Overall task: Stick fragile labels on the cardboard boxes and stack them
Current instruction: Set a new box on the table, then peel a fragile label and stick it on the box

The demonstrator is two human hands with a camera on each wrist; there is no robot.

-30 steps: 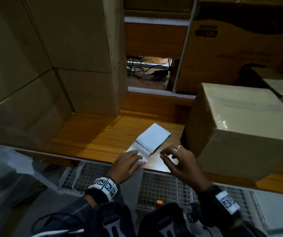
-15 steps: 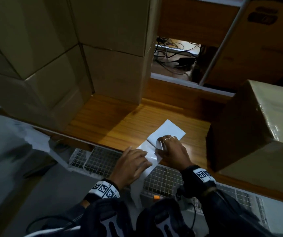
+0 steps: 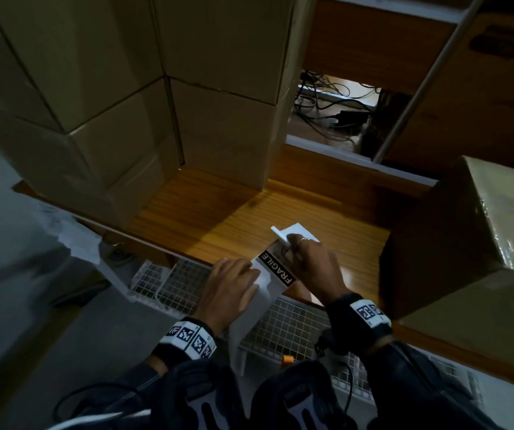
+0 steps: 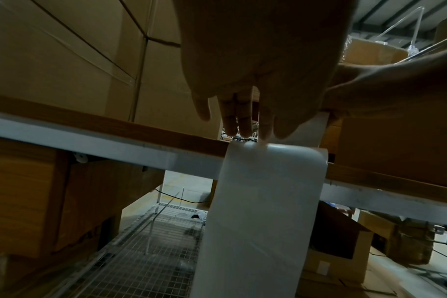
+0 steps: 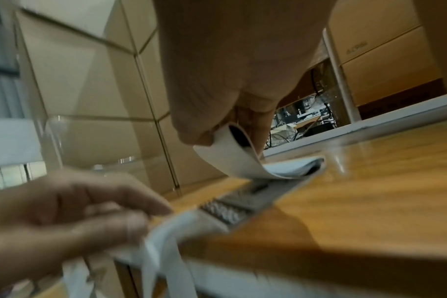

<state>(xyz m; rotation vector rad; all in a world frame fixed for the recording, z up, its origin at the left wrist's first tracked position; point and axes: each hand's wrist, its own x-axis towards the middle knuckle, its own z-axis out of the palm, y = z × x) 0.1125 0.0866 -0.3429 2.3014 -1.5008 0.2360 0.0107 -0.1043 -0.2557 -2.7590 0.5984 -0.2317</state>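
1. So we're at the front edge of the wooden shelf [image 3: 240, 218], both hands on the strip of label backing paper [image 3: 251, 308] that droops over the edge and hangs down in front of the wire basket [image 3: 169, 283] below.
2. Our left hand [image 3: 231, 283] lies on the strip with fingers mostly straight, pressing it flat right at the shelf edge. From the left wrist view the fingers point down at the glossy strip and none of them curl around it.
3. Our right hand [image 3: 311, 268] has thumb and fingers pinched on the corner of the fragile label [image 3: 277, 270] and that end is lifted and curled back, white underside showing. The black band reading FRAGILE is plain in the head view, sitting between our two hands. The right wrist view shows the peeled end bent up in a loop with the rest of it still lying on the strip.
4. A folded white stack of more labels [image 3: 299, 232] sits just behind the right hand on the shelf.
5. Cardboard boxes: a stack of cardboard boxes [image 3: 125, 97] stands to the left and back of the shelf, and one taped box [image 3: 466, 240] sits on the shelf to our right, near the right hand but apart from it.
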